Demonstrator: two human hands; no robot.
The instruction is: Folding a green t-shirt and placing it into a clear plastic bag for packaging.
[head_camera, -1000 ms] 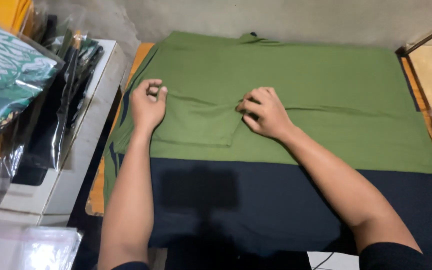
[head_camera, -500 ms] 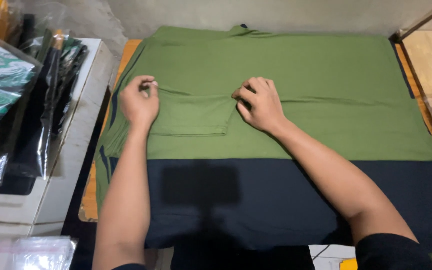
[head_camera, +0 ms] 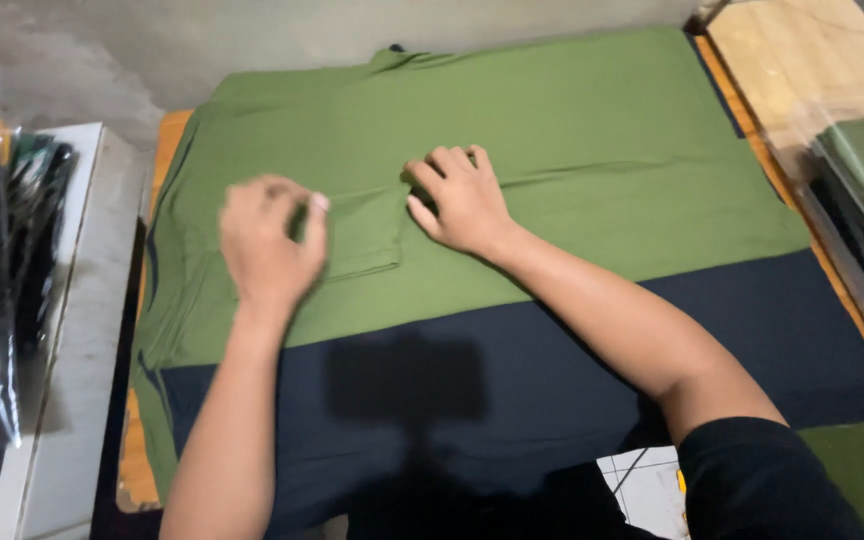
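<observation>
Where the green T-shirt (head_camera: 572, 150) lies spread flat, the left hand (head_camera: 270, 245) pinches the edge of its folded sleeve (head_camera: 362, 232) between thumb and curled fingers, though blur makes the grip hard to judge. Just right of that hand, the right hand (head_camera: 464, 200) rests palm down, fingers loosely bent, pressing the sleeve's other edge. Below both wrists, a dark navy garment (head_camera: 552, 370) underlies the shirt. Bagged clothes (head_camera: 2, 290) sit far left of the left hand.

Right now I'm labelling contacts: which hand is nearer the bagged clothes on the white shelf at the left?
Left. The left hand is closer to the bagged clothes; the right hand is farther off.
</observation>
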